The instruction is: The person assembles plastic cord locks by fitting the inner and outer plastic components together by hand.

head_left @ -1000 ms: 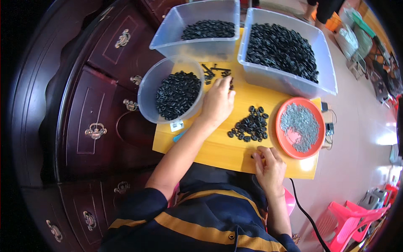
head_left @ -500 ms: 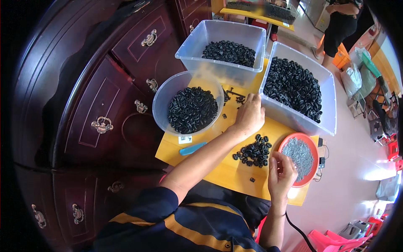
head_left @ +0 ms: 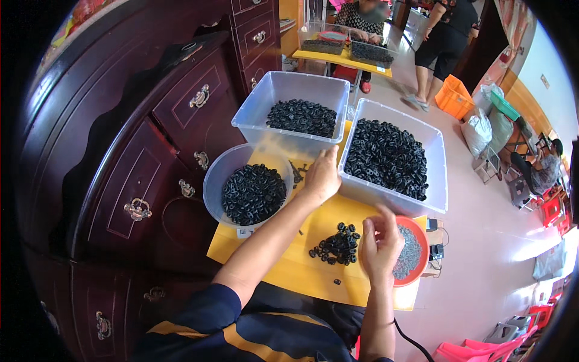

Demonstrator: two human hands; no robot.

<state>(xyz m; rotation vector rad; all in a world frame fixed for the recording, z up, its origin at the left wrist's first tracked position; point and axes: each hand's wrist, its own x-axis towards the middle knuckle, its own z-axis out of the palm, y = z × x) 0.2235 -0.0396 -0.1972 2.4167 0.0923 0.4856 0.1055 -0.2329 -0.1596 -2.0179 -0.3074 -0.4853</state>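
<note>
My left hand [head_left: 324, 176] reaches across the yellow table to the gap between two clear bins. Its fingers are closed near the right bin's corner, and what they hold, if anything, is hidden. My right hand [head_left: 381, 246] is raised beside an orange-red bowl [head_left: 424, 265] of small silvery pieces [head_left: 408, 252]. Its thumb stands apart from the slightly blurred fingers, and I see nothing between them. A pile of small black oval parts [head_left: 339, 244] lies left of that hand, with a single black piece [head_left: 337, 282] nearer me.
Black parts fill much of the right bin [head_left: 439, 181], the back bin [head_left: 244, 114] and a round clear tub [head_left: 212, 199]. Dark drawers [head_left: 129, 181] stand close on the left. Beyond, a person sits at another yellow table [head_left: 338, 57] and another person [head_left: 449, 42] stands.
The view has shifted, showing more of the room ahead. My left hand has moved toward the bins' corners. The right hand's thumb and fingers have parted and it has lifted slightly.
</note>
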